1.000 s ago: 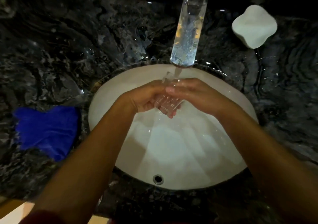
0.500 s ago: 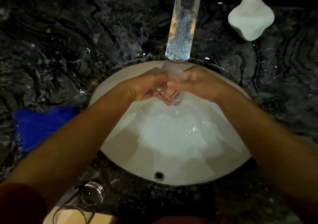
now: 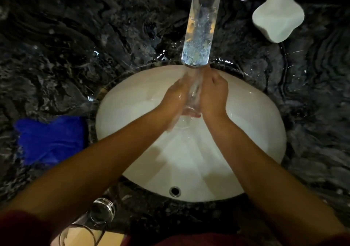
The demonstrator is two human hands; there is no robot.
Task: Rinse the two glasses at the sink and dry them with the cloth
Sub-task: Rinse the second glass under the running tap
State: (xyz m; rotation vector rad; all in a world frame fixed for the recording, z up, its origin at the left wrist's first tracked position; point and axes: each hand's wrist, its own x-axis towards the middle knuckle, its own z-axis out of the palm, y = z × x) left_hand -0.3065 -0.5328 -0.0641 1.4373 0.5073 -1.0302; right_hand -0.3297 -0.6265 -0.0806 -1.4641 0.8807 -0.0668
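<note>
A clear glass (image 3: 193, 99) is held upright between both hands over the white sink basin (image 3: 246, 143), right under the faucet's stream. My left hand (image 3: 175, 99) grips its left side and my right hand (image 3: 215, 94) grips its right side. Water runs from the clear faucet spout (image 3: 199, 30) onto the glass and over my fingers. A second clear glass (image 3: 98, 215) stands on the counter's front edge at the lower left, below my left forearm. The blue cloth (image 3: 50, 138) lies on the dark counter left of the sink.
A dark marbled counter (image 3: 75, 47), wet with splashes, surrounds the basin. A white four-lobed soap dish (image 3: 277, 15) sits at the back right. The overflow hole (image 3: 175, 191) is on the basin's near wall.
Both hands have turned the glass from tilted to upright and moved it back under the stream. The view has dropped, bringing the second glass into sight.
</note>
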